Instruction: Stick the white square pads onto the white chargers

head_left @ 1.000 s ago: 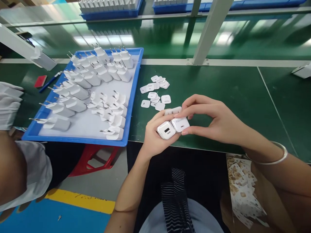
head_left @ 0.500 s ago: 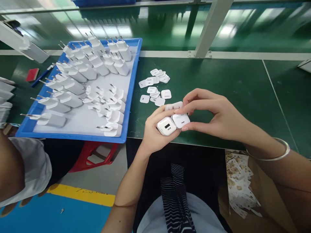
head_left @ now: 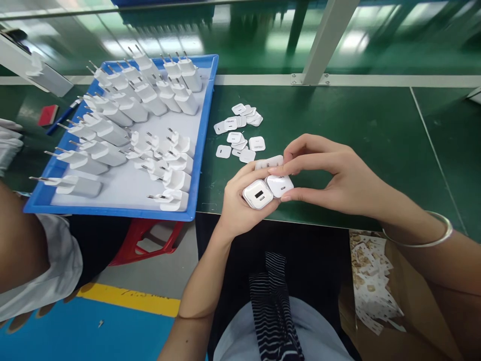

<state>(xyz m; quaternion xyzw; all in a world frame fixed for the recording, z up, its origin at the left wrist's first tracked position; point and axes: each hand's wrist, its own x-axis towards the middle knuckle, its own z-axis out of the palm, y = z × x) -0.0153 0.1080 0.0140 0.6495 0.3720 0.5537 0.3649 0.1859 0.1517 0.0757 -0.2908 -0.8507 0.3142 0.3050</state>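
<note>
Little has changed over the last second: both hands keep the same pose just right of the frame's centre, over the near edge of the green table [head_left: 361, 130], while the whole scene has slid slightly up and left as the head camera dipped. The left hand [head_left: 240, 208] stays closed around a white charger [head_left: 257, 194], its port face turned up toward the camera, with a second white charger [head_left: 280, 185] touching it on the right. The right hand [head_left: 334, 173] stays curled over that second charger, thumb below and forefinger above, pinching its end; a third white piece [head_left: 269, 163] lies just behind the pair, under the right fingertips, and whether it is held or only touched cannot be told. A silver bangle [head_left: 432, 235] sits on the right wrist near the right edge. Just above the hands, a loose scatter of small white cover plates [head_left: 240, 131] lies on the table as before. In the left half of the frame the blue tray [head_left: 205, 125] holds rows of white plug adapters [head_left: 124, 120] with their pins up, arranged as they were. At the lower right a cardboard box of scrap slips [head_left: 372, 281] sits below the table edge. Another person's sleeve [head_left: 41, 281] fills the lower left corner, and a red stool [head_left: 143, 240] shows under the tray.
</note>
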